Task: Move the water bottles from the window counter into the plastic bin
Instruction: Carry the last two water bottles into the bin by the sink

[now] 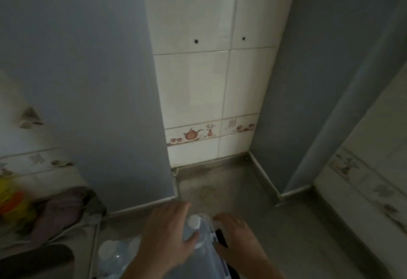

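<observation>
A clear water bottle [193, 227] with a white cap stands upright at the bottom centre, inside the translucent plastic bin [218, 254]. My left hand [167, 234] wraps around its upper body, thumb across the front. Lower left in the bin lie more bottles [114, 254] with white caps, blurred. My right hand [237, 239] rests on the bin's right rim, fingers curled over a dark part of it. The window counter is out of view.
A grey metal counter [231, 181] runs ahead to white tiled wall [209, 80], between grey wall panels. At the left lie a purple-grey cloth [63, 210], a yellow and orange object [13, 201] and a dark item [37, 261].
</observation>
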